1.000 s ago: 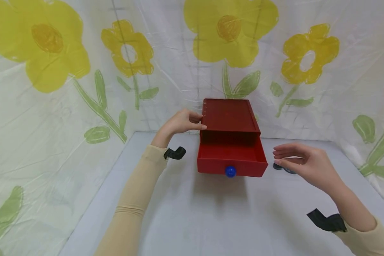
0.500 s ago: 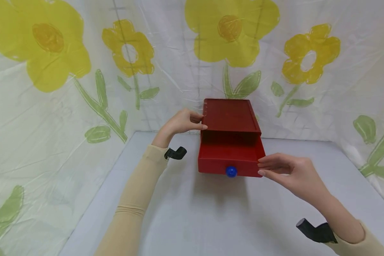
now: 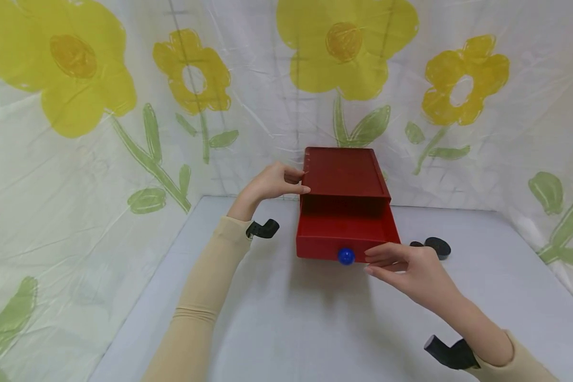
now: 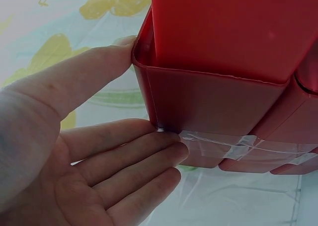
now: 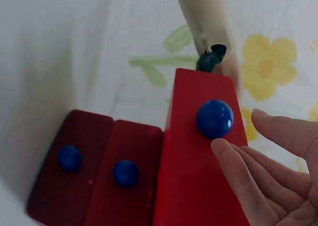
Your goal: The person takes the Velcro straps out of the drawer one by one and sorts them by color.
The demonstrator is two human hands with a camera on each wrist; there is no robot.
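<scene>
A red drawer cabinet stands on the white table, its top drawer pulled out. No items are visible inside that drawer. My left hand touches the cabinet's upper left side, thumb at the front edge and fairly straight fingers against the side. My right hand is at the right part of the drawer front, close to the round blue knob. In the right wrist view a fingertip overlaps the lower edge of the knob; thumb and fingers are apart. Whether they touch it I cannot tell.
Two lower drawers with blue knobs are closed. Clear tape runs across the cabinet's side. Two black round objects lie right of the cabinet, partly behind my right hand. A flower-printed sheet hangs behind the table.
My right hand has moved left and slightly down, from beside the drawer to its front near the knob, uncovering the black objects. Left hand, cabinet and drawer look unmoved.
</scene>
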